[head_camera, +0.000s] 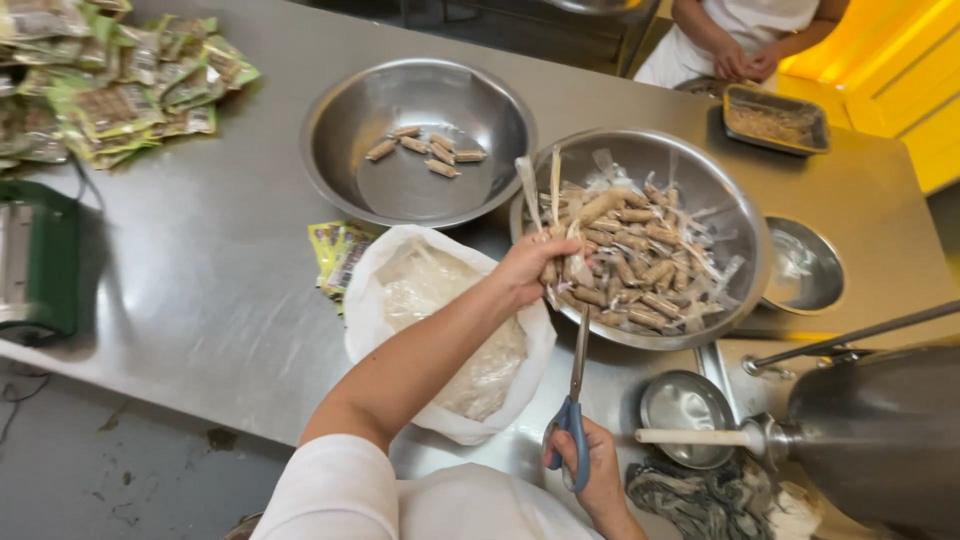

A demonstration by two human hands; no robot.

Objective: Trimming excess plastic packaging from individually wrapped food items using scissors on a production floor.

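Your left hand (527,268) was closed on a bunch of wrapped sausages (562,262), lifted over the near rim of the full bowl (752,262) so trimmings fell inside. Your right hand (592,468) gripped the blue-handled scissors (577,395), blades pointing up to the bunch's loose ends, at the bench's (220,280) near edge.

A single head-mounted view is supplied. The camera looks steeply down and forward from above the wearer's chest, across a steel desk (230,270). The wearer's own sleeve and forearms enter from the bottom edge, so the near field is close. The far edge of the desk lies at the top of the frame, where another person's hands (742,62) appear. The horizon is slightly tilted. No second view exists, so no overlap applies.
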